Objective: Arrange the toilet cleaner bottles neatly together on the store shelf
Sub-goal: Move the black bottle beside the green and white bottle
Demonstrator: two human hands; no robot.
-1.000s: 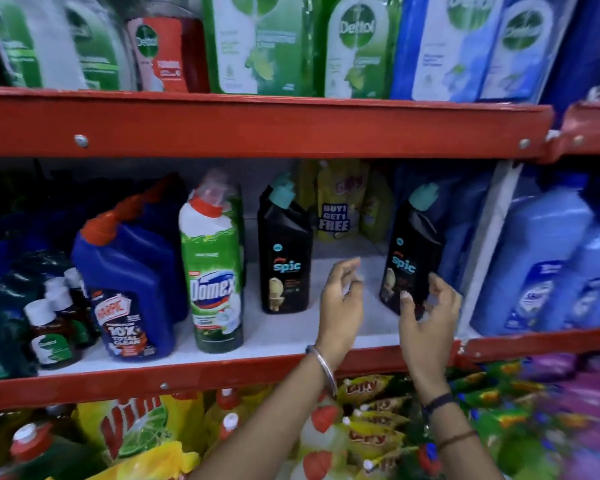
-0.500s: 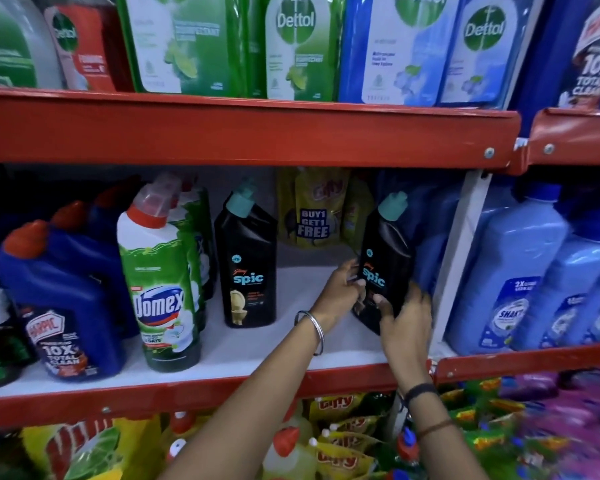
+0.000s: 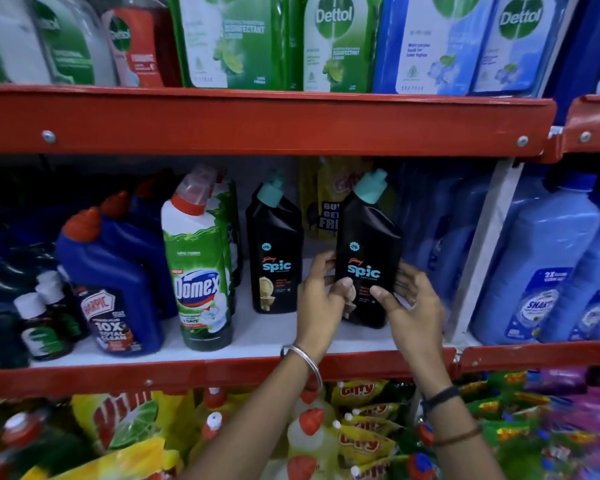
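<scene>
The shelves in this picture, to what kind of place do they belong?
Most likely a shop's cleaning-products aisle: red metal shelves packed with Dettol packs, a Domex bottle, and a "free" offer pouch.

Both thumbs hide the held Spic bottle (image 3: 367,237)'s lower label.

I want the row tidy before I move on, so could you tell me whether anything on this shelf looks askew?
Yes: the black Spic bottle held between the left hand and right hand leans left, apart from the upright Spic bottle beside the Domex bottle.
</scene>
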